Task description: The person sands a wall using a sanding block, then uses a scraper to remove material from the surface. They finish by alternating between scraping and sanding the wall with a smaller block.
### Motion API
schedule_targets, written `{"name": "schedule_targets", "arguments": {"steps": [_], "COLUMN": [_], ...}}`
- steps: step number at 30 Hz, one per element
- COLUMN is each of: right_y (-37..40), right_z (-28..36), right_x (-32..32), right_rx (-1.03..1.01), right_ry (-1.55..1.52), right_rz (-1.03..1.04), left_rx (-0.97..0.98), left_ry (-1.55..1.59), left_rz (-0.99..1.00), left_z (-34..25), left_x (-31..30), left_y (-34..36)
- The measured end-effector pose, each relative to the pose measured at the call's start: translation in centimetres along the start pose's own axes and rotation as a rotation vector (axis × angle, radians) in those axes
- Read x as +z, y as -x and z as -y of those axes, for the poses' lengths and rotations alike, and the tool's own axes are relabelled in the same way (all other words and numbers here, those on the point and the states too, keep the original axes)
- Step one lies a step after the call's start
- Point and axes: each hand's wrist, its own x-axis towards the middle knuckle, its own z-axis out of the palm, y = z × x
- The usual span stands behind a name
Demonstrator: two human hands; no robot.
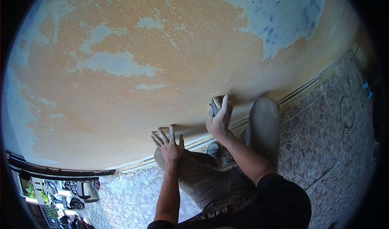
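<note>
A wall (182,67) with orange-tan paint and pale, worn patches fills the upper part of the view. My right hand (219,121) is closed around a small dark sanding block (216,103) with a tan top, held against the lower wall. White dust coats its fingers. To the left, my left hand (171,148) rests with fingers spread, its dusty fingertips touching the wall; nothing is in it. The underside of the block is hidden.
My bent knees (263,113) are close to the wall. Stone-patterned tiles (308,135) cover the floor, where a thin cable or hose (347,128) lies at the right. Parked vehicles (71,200) stand beyond the dark rail (60,172) at lower left.
</note>
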Motion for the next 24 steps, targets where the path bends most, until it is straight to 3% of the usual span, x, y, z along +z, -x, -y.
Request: {"name": "schedule_targets", "arguments": {"steps": [1,4,6,9,10,13,15,20,24], "right_y": [-0.2,-6.9,-11.9,-11.3,-8.7,-1.0,0.2,-12.0,-13.2], "right_z": [0.3,1.4,2.8,2.7,2.2,-0.2,-0.6,2.3,2.6], "right_x": [0.0,-0.2,-1.5,-1.3,0.2,1.5,0.6,-2.3,-2.8], "right_rx": [0.026,0.161,0.24,0.143,0.233,0.114,0.005,0.135,0.196], "right_ry": [-0.03,-0.113,-0.251,-0.189,-0.257,-0.062,-0.001,-0.165,-0.205], "right_rz": [0.086,-0.222,-0.304,-0.335,-0.37,-0.276,0.008,-0.234,-0.222], "left_rx": [0.008,0.003,0.008,0.032,0.042,0.05,0.084,0.023,0.024], "left_ry": [-0.003,0.003,-0.021,-0.037,-0.037,-0.024,-0.052,-0.018,-0.05], "left_rz": [-0.005,0.001,0.013,-0.021,-0.032,-0.022,-0.079,0.015,0.018], "left_z": [0.0,-0.1,0.3,0.4,0.5,0.4,0.6,0.3,0.3], "left_x": [0.0,-0.5,-0.1,0.5,0.6,0.9,1.0,0.0,0.1], "left_y": [-0.6,0.0,0.5,0.1,0.1,0.2,0.1,0.1,0.1]}}
